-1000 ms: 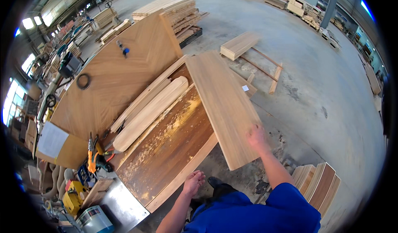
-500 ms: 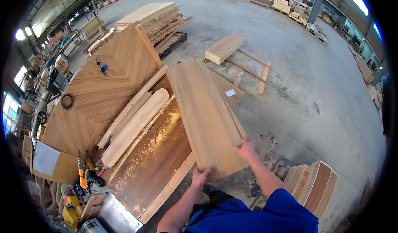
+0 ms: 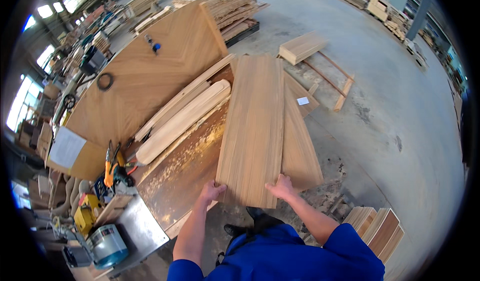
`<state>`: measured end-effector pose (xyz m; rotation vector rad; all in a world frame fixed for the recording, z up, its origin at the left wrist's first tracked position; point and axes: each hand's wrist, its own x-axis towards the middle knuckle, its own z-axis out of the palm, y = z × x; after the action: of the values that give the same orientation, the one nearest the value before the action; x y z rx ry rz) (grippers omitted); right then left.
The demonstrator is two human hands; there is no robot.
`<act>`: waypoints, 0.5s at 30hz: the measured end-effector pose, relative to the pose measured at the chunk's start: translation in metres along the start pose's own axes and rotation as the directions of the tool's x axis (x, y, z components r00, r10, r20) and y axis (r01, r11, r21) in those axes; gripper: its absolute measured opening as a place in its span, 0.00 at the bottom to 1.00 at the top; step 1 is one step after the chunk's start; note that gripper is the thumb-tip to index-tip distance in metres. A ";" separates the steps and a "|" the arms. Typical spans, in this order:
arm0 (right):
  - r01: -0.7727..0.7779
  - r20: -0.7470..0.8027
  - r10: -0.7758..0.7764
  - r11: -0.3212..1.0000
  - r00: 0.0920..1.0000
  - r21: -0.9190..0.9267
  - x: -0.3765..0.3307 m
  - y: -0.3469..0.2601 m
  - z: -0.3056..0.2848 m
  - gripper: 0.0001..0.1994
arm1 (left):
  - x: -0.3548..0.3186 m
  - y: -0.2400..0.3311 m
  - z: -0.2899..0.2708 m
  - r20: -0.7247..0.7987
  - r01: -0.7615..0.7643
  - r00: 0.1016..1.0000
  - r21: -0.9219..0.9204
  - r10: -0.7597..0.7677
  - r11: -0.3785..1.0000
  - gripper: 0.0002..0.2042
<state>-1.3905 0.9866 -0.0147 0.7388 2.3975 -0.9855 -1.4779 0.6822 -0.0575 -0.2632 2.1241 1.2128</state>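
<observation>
A long wooden board (image 3: 254, 126) lies across the workbench, its near end between my two hands. My left hand (image 3: 212, 191) is closed on its left edge near the corner, thumb on top. On the opposite edge my right hand (image 3: 281, 187) grips it the same way, fingers curled beneath. Under it, fanned out to the right, lies a second wooden board (image 3: 299, 146). The brown benchtop (image 3: 185, 166), marked with yellow glue, shows to the left. Several rounded wooden strips (image 3: 186, 121) lie along the bench's back side.
A chevron-patterned wood panel (image 3: 150, 66) stands behind the bench. An orange-handled tool (image 3: 108, 168) lies at the left, near a metal plate (image 3: 142, 226). Stacked boards stand on the floor at the lower right (image 3: 377, 228) and on a low frame (image 3: 302, 47) farther off.
The top board has swung from a slant to nearly straight ahead of me, uncovering the board beneath on its right. Both hands moved left with it, and the view has shifted.
</observation>
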 end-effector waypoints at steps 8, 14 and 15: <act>-0.078 0.540 -0.150 0.924 0.828 0.375 0.013 -0.004 0.036 0.25 | -0.075 0.024 -0.083 -0.118 -0.159 0.979 0.078 0.168 0.984 0.17; -0.033 0.349 -0.272 0.745 0.897 0.666 0.041 -0.023 0.021 0.34 | -0.163 0.094 -0.105 -0.329 -0.137 0.891 0.460 0.312 0.877 0.16; -0.060 0.319 -0.269 0.671 0.909 0.739 0.041 -0.031 0.005 0.37 | -0.186 0.111 -0.097 -0.340 -0.126 0.880 0.507 0.332 0.853 0.15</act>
<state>-1.4399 0.9763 -0.0256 0.5530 1.6362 -1.9998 -1.4337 0.6357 0.1710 -0.0386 2.8230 0.7602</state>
